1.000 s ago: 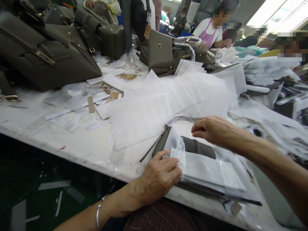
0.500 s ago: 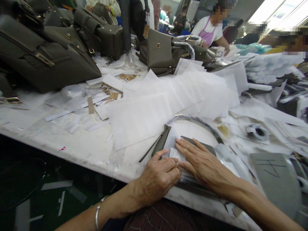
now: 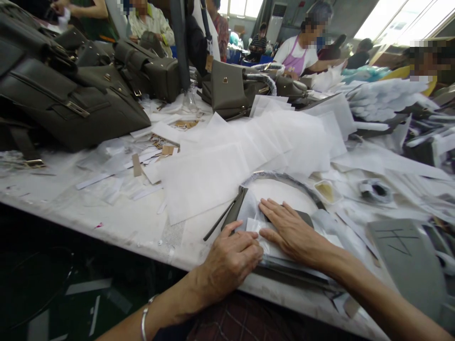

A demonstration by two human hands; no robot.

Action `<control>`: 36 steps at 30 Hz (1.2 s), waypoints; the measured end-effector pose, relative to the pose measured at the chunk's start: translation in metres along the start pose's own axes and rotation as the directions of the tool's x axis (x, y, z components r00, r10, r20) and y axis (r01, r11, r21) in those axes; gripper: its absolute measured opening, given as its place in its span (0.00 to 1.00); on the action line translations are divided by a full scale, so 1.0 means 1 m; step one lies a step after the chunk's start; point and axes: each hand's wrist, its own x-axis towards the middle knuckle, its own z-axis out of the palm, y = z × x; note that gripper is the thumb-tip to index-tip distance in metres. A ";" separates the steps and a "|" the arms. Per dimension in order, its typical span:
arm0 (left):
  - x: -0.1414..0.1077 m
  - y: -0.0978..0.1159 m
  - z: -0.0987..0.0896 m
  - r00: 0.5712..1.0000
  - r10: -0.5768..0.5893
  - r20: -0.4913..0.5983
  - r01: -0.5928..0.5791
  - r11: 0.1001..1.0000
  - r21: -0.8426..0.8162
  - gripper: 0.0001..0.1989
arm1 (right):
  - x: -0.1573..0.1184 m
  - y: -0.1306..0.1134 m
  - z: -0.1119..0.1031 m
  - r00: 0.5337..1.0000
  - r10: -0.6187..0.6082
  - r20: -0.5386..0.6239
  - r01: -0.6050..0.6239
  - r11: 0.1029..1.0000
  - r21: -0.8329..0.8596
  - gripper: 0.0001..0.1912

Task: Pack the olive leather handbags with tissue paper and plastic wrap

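Observation:
A dark olive handbag lies flat at the table's near edge, its arched handle wrapped in clear film. White packing sheet covers much of its upper side. My left hand is at the bag's near left side, fingers curled and closed on the sheet's edge; its fingertips are partly hidden. Flat on the sheet rests my right hand, its fingers stretched out and holding nothing. A thin dark strap sticks out to the left of the bag.
White foam sheets fan out beyond the bag. Finished olive bags stand at the back left, another bag at the back centre. A grey marked panel and a tape roll lie right. Co-workers, one in a purple apron, are behind.
The view has tilted up slightly. My right hand has slid a little over the sheet, and more white sheet shows between my hands. My left hand stays at the bag's near side.

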 end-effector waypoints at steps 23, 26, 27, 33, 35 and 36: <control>0.010 -0.007 -0.018 1.000 0.013 -0.003 -0.013 0.992 0.122 0.07 | -0.008 -0.017 0.000 0.994 -0.107 0.012 0.105 0.988 0.113 0.34; 0.011 -0.008 -0.014 1.000 -0.012 0.007 0.011 0.992 0.123 0.07 | 0.008 -0.009 -0.004 0.998 0.004 0.056 -0.012 0.990 0.137 0.35; 0.012 -0.008 -0.014 1.000 -0.014 0.005 0.013 0.993 0.117 0.07 | 0.014 -0.006 -0.006 0.996 0.059 0.061 -0.067 0.988 0.141 0.36; 0.019 -0.006 -0.022 0.999 -0.015 0.049 0.009 0.994 0.110 0.07 | 0.032 0.011 -0.012 0.985 0.175 -0.008 -0.171 0.972 0.158 0.37; 0.027 -0.009 -0.028 0.997 -0.010 0.074 0.000 0.991 0.131 0.09 | 0.023 0.027 -0.020 0.974 0.218 -0.062 -0.205 0.965 0.161 0.36; 0.032 -0.011 -0.031 0.997 -0.005 0.078 -0.007 0.989 0.145 0.09 | 0.014 0.037 -0.024 0.964 0.248 -0.092 -0.232 0.960 0.160 0.36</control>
